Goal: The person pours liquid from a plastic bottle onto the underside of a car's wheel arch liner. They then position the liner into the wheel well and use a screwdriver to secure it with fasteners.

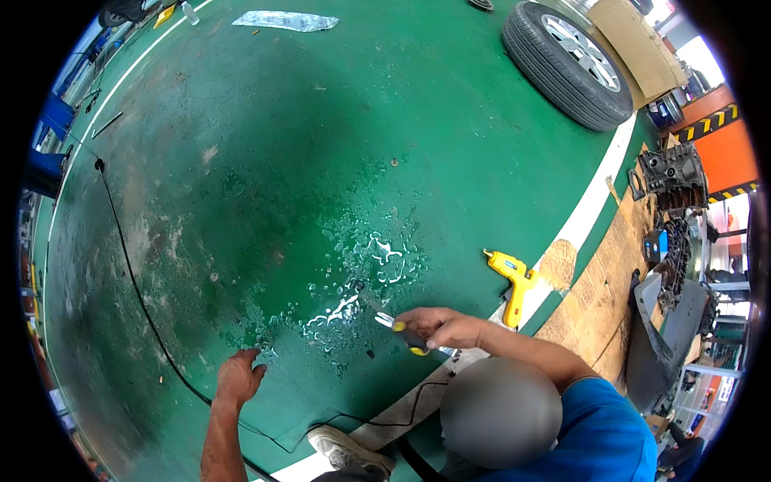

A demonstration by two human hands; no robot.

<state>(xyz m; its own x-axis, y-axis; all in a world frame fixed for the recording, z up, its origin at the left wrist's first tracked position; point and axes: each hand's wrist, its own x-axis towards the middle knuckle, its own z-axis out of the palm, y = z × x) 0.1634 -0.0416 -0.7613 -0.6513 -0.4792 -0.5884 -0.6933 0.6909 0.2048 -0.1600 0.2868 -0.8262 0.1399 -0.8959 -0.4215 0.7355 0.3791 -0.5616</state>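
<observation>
In my right hand (pixel 440 328) is a hand tool (pixel 414 337) with a black and yellow handle. Its bright metal end points left toward the wet patch; its exact kind is unclear. My left hand (pixel 239 376) is low over the floor at the patch's left edge, thumb apart from the fingers, nothing seen in it. Clear shiny liquid and droplets make up the wet patch (pixel 345 309) on the green floor (pixel 265 185). To the right of my right hand lies a yellow glue gun (pixel 516 283), nozzle pointing up and left.
A black cable (pixel 136 281) runs along the left toward my shoe (pixel 349 447). A wheel with a tyre (pixel 566 72) lies far right. Cardboard (pixel 598 313) and metal engine parts (pixel 675 177) line the right side. A clear plastic bag (pixel 285 20) lies far off.
</observation>
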